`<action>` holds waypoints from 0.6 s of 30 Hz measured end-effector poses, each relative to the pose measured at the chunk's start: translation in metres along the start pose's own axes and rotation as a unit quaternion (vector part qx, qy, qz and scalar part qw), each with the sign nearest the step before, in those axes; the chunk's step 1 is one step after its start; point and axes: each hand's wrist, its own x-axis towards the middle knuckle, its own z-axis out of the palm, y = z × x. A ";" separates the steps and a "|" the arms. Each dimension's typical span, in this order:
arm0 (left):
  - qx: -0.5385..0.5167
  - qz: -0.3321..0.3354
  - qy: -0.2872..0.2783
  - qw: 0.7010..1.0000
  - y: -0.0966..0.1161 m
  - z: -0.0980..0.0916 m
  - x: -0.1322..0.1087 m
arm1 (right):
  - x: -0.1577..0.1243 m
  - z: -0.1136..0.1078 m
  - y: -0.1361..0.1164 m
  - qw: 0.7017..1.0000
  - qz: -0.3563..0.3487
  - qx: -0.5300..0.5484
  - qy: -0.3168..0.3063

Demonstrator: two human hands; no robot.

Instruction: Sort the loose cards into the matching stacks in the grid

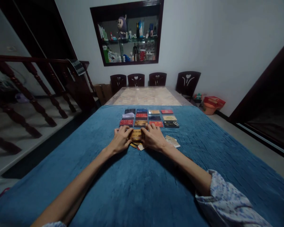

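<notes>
From the wearer's head, a wide-angle camera looks forward and down along the tabletop (144, 96) from its near end, with the left hand (120, 139) and right hand (155, 137) just below mid-frame and a wall niche (131, 64) facing the lens from well beyond the far edge

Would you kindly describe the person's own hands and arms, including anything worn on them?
The left hand and right hand are ungloved. The right sleeve is pale with blue-purple speckles, ending near the elbow; only an edge of the left sleeve shows.
</notes>
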 end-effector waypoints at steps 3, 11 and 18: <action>0.018 0.010 -0.015 1.000 0.003 -0.008 0.009 | 0.004 -0.008 0.004 1.000 0.002 -0.005 -0.015; 0.063 0.016 -0.051 0.997 0.005 -0.023 0.043 | 0.023 -0.029 0.019 0.998 0.009 -0.021 -0.059; 0.076 0.012 -0.082 0.994 -0.005 -0.018 0.076 | 0.046 -0.028 0.036 0.995 0.027 -0.001 -0.093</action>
